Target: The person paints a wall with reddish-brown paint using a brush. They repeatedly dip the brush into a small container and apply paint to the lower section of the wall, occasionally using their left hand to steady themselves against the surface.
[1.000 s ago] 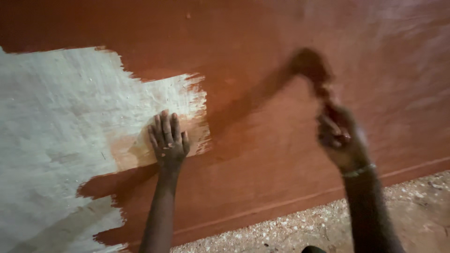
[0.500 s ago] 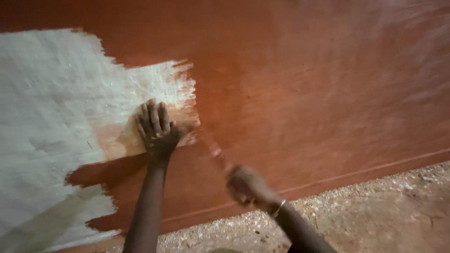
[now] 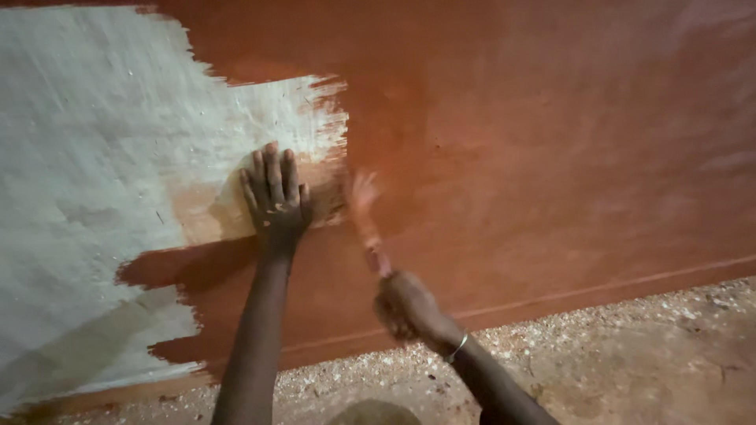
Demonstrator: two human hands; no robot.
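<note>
Against the wall (image 3: 551, 142), a light, blurred brush (image 3: 364, 206) is gripped low on its stiff handle by the closed right hand (image 3: 405, 305); the left hand (image 3: 276, 197), fingers spread, is pressed flat, holding nothing.

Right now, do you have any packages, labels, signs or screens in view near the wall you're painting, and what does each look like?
None in view: no package, label, sign or screen.
Wall: mostly reddish-brown paint, a pale unpainted patch at left.
Left hand: flat on the wall at the patch's edge.
Right hand: grips a blurred brush.
Ground: gravelly strip below the wall.
</note>
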